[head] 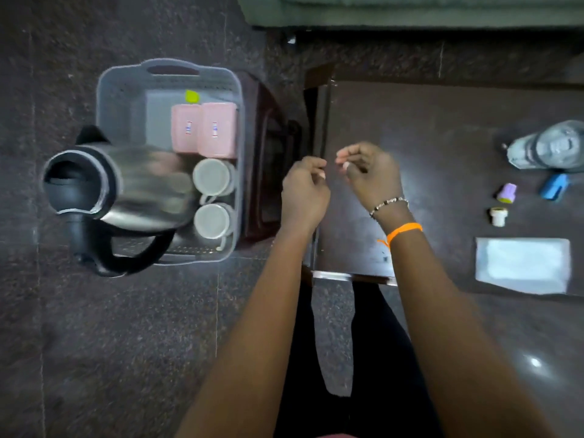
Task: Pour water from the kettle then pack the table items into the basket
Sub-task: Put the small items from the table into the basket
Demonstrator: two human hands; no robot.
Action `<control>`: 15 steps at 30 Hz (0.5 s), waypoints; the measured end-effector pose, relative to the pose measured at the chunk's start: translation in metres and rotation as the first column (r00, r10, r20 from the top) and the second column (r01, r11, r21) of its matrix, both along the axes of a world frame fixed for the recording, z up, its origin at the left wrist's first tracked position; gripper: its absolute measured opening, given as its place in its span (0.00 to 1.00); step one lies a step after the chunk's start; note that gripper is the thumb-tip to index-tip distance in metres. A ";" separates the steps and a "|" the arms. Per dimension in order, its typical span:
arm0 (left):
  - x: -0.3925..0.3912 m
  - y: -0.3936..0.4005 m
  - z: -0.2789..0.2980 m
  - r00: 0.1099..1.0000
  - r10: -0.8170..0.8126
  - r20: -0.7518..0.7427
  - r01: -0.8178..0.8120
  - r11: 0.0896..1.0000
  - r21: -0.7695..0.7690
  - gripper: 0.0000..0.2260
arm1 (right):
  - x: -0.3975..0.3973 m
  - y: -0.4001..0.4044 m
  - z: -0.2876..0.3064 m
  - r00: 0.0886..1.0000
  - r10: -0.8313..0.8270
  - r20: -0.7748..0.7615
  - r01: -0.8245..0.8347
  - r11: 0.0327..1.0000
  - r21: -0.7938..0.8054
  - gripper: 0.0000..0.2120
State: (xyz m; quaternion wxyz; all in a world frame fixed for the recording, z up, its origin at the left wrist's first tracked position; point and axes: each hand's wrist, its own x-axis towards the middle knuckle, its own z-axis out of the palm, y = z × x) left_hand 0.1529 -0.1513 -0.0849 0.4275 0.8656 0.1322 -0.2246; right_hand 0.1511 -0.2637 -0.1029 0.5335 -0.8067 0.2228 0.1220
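1. My left hand hangs over the gap between basket and counter, fingers loosely curled, holding nothing I can see.
2. My right hand is just beside it, over the counter's left edge. Fingers curled in, thumb and fingertips close together; can't tell if something tiny is pinched there. The two hands are near each other, not touching.
3. Basket: grey, perforated, on a dark stool left of the counter.
4. Kettle: steel with black handle, lying on its side in the basket, its top end sticking out over the left rim, handle toward me.
5. Also in the basket: two pink containers side by side at the far right, two white cups on their sides just in front of them, a small green piece behind the pink ones.
6. Counter: dark and glossy.
7. On the counter at right, well apart from my hands: clear water bottle lying down, blue item near it, small purple cap, small white cap, and a white flat packet nearest me.
8. Frame is motion-blurred, fine detail is soft.
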 end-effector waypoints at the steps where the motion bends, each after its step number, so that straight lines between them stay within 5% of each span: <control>1: -0.009 -0.015 -0.004 0.999 -0.024 -0.033 0.023 1.000 -0.015 0.16 | -0.015 -0.017 -0.002 1.000 -0.021 -0.014 0.021 0.999 -0.024 0.11; 9: -0.060 -0.142 -0.034 0.936 -0.320 -0.149 0.321 0.947 -0.015 0.19 | -0.112 -0.166 -0.026 0.939 -0.326 -0.111 0.310 0.940 -0.142 0.13; 15: -0.076 -0.248 -0.064 0.763 -0.625 -0.165 0.638 0.769 0.034 0.21 | -0.142 -0.262 -0.061 0.921 -0.373 -0.108 0.330 0.898 -0.290 0.15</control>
